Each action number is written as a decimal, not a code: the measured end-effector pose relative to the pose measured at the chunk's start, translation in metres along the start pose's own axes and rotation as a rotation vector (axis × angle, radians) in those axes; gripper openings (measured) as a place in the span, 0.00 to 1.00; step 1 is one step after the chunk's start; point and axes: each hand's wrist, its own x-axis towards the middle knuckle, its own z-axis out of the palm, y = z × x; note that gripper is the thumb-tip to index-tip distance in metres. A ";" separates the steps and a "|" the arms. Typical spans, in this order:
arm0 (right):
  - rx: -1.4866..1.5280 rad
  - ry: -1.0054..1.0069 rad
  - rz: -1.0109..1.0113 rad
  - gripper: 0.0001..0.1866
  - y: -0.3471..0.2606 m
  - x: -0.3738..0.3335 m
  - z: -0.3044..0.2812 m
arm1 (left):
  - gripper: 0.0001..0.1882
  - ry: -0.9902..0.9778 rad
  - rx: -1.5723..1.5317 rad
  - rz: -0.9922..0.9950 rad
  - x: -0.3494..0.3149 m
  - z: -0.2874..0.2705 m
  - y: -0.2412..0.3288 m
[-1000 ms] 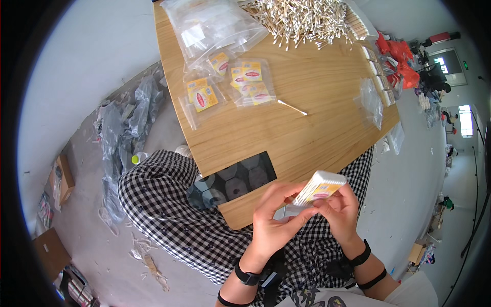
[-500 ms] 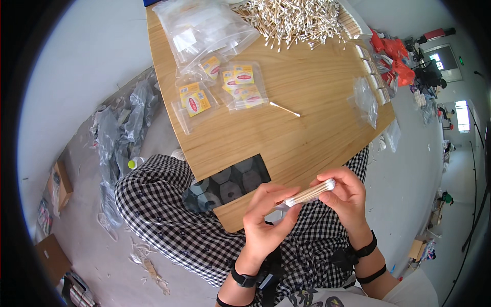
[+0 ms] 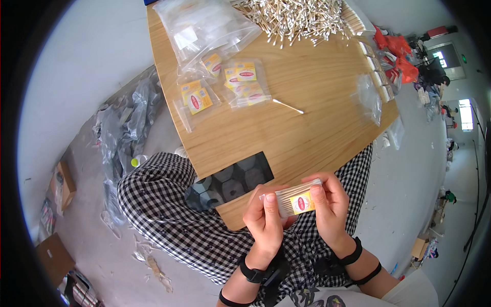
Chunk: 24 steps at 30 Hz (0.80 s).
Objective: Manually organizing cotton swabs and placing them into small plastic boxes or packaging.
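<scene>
Over my lap, both hands grip a small clear packet of cotton swabs (image 3: 285, 205), its flat side with a yellow-and-red label turned up. My left hand (image 3: 264, 221) pinches the packet's left end, thumb on top. On the right end, my right hand (image 3: 330, 209) presses its thumb beside the label, with fingers behind. The swabs lie side by side inside. A loose cotton swab (image 3: 288, 106) rests alone on the wooden table (image 3: 317, 133), and a big heap of swabs (image 3: 299, 18) covers its far side.
Clear bags with yellow cards (image 3: 245, 82) lie left of the loose swab, below a large plastic bag (image 3: 204, 30). Several filled packets (image 3: 379, 77) line the right edge by an empty clear bag (image 3: 368, 100). A dark hexagon-patterned panel (image 3: 230, 181) sits at the near corner.
The packet has been tilted from its edge-on position so its labelled face shows. Both thumbs now lie on top, and my right hand has shifted slightly left and down.
</scene>
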 end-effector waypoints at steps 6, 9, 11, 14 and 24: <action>-0.219 0.109 -0.138 0.10 0.008 0.004 0.011 | 0.17 0.097 0.222 0.158 0.002 0.000 0.001; -0.367 0.126 -0.230 0.08 0.012 0.004 0.010 | 0.16 0.122 0.223 0.029 0.001 0.001 0.005; -0.497 0.107 -0.358 0.06 0.016 0.001 0.009 | 0.18 0.142 0.193 -0.012 0.001 0.004 0.005; -0.584 0.110 -0.524 0.05 0.014 0.004 0.006 | 0.19 0.149 0.152 -0.062 0.002 0.007 0.007; -0.174 0.225 -0.058 0.08 0.021 0.004 0.017 | 0.18 0.151 0.421 0.232 0.002 0.003 0.002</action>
